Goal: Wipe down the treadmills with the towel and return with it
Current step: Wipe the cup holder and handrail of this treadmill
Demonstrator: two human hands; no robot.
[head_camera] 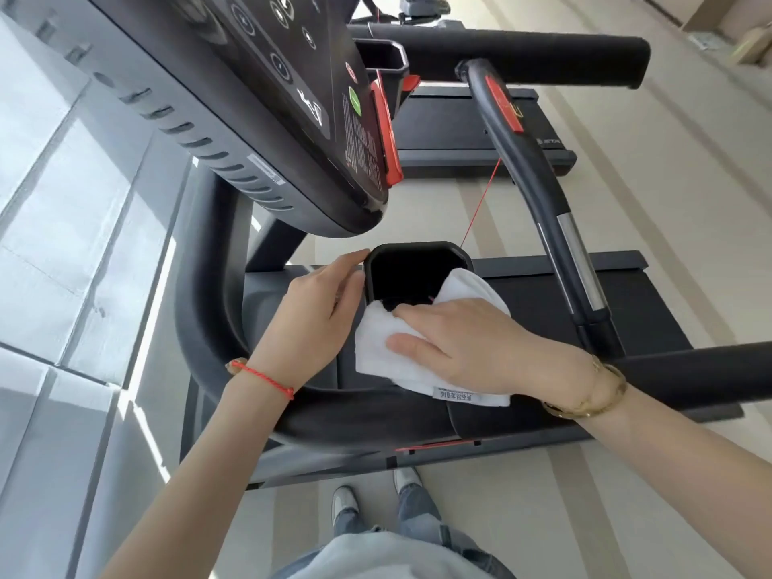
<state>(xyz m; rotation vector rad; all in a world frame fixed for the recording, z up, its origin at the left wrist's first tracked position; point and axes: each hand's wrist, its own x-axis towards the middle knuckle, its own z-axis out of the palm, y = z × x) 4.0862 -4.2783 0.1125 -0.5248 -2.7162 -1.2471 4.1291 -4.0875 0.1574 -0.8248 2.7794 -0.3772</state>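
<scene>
Place: an indoor gym or fitness room.
Main evidence: a dark treadmill [543,298] fills the middle of the view, with a running belt, curved black handrails and a tilted control console [267,77] printed with round button icons.
Safety fitting: a red clip and thin red cord [480,202] hang from the console, as on exercise machines.
Further machines: a second treadmill [480,131] stands just beyond the first, side by side in a row.
Floor: pale, smooth flooring [626,202] with faint lighter stripes.
Light: bright panels resembling large windows [62,202] run along the left side.
</scene>
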